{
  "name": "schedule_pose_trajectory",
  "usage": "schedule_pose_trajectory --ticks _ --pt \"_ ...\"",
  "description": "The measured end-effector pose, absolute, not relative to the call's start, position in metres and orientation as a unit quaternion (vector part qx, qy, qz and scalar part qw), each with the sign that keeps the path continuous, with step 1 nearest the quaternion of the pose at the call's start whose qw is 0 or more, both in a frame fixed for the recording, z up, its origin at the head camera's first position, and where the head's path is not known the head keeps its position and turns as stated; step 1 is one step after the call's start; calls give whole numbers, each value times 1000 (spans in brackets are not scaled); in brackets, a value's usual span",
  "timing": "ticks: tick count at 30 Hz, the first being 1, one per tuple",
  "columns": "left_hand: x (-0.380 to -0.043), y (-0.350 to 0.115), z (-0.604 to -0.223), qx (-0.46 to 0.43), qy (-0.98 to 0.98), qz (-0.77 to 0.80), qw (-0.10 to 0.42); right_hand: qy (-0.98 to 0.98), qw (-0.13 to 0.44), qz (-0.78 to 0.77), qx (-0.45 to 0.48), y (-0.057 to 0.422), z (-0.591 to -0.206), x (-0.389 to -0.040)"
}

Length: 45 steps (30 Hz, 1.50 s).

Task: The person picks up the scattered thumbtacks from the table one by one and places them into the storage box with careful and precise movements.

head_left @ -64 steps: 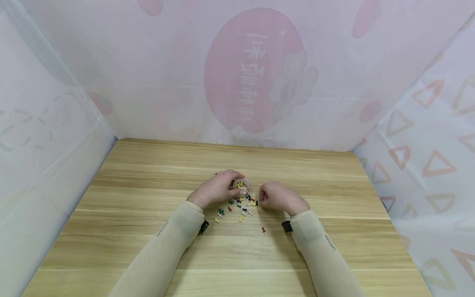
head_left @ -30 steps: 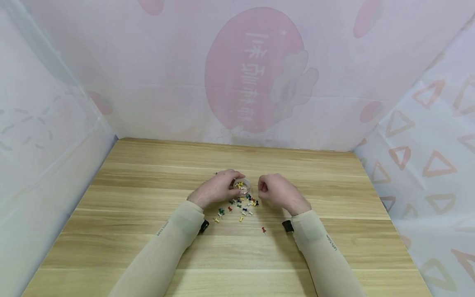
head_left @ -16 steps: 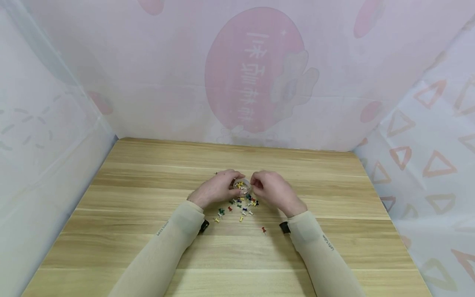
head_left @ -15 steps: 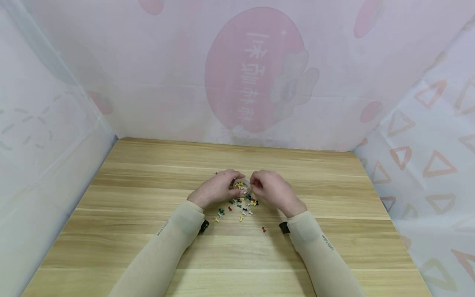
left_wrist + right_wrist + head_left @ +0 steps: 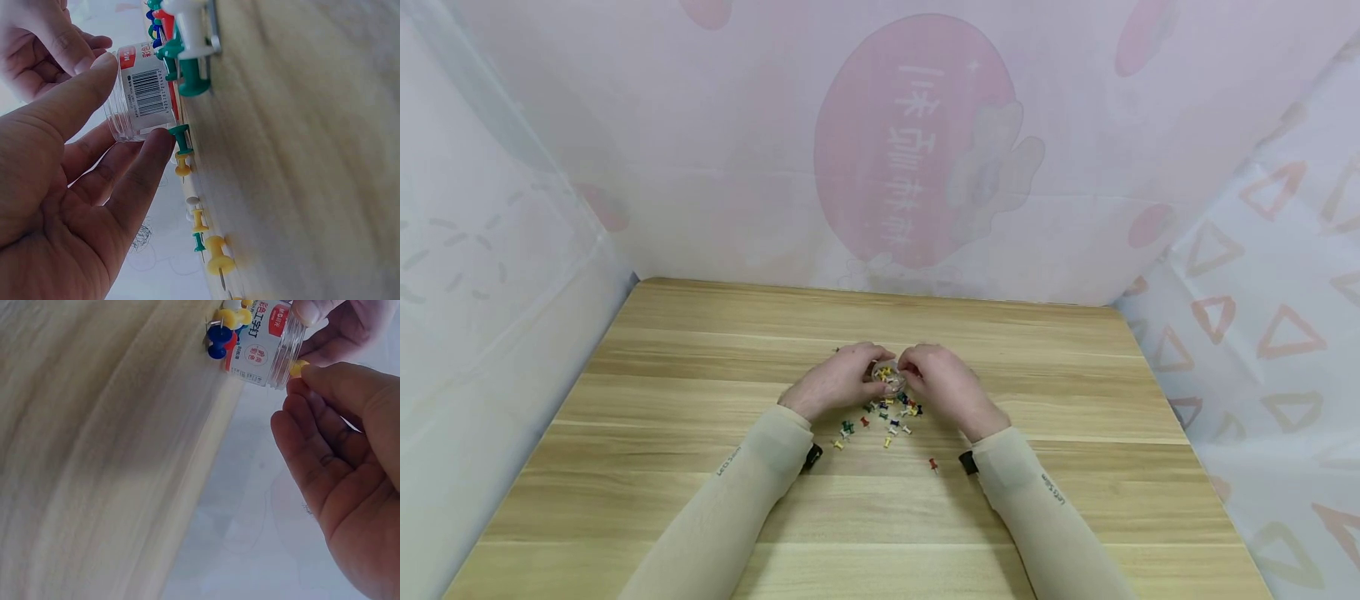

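My left hand (image 5: 842,380) grips a small clear jar (image 5: 147,94) with a white barcode label, thumb and fingers on either side of it. The jar stands upright on the table, with yellow and white push pins inside. At its threaded mouth, my right hand (image 5: 946,385) pinches a yellow push pin (image 5: 299,367) between thumb and index finger; the other fingers are loosely bent. Loose push pins lie around the jar, among them a blue push pin (image 5: 219,341) and a green push pin (image 5: 181,139) near the left fingertips.
More white, yellow, green and red push pins are scattered on the wooden table (image 5: 715,467) in front of the jar. A lone red push pin (image 5: 933,464) lies nearer, below the right wrist. Patterned cloth walls (image 5: 737,208) enclose the table at the back and sides.
My right hand has come up from the pins right of the jar and moved left to the jar's mouth. The left hand has kept its hold on the jar.
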<state>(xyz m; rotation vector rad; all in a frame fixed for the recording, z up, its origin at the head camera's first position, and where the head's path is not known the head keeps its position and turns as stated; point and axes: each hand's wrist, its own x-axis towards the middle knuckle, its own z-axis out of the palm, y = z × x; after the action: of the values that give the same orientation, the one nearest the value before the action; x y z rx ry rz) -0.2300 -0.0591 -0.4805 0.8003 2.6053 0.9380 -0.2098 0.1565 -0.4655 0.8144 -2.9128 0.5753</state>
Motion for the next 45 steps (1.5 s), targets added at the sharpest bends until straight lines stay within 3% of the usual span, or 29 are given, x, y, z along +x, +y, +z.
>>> schedule_pose_trajectory --ticks 12,21,30,45 --pt "-229 -57 -478 274 902 311 122 -940 -12 191 283 175 -458 -217" --pt "-230 -57 -478 270 905 303 126 -905 -85 204 365 193 -455 -222" --pt "-230 -58 -479 272 906 300 121 -882 -153 219 388 196 -464 -222" --pt "-229 -58 -479 270 905 305 125 -894 -177 185 368 198 -468 -220"
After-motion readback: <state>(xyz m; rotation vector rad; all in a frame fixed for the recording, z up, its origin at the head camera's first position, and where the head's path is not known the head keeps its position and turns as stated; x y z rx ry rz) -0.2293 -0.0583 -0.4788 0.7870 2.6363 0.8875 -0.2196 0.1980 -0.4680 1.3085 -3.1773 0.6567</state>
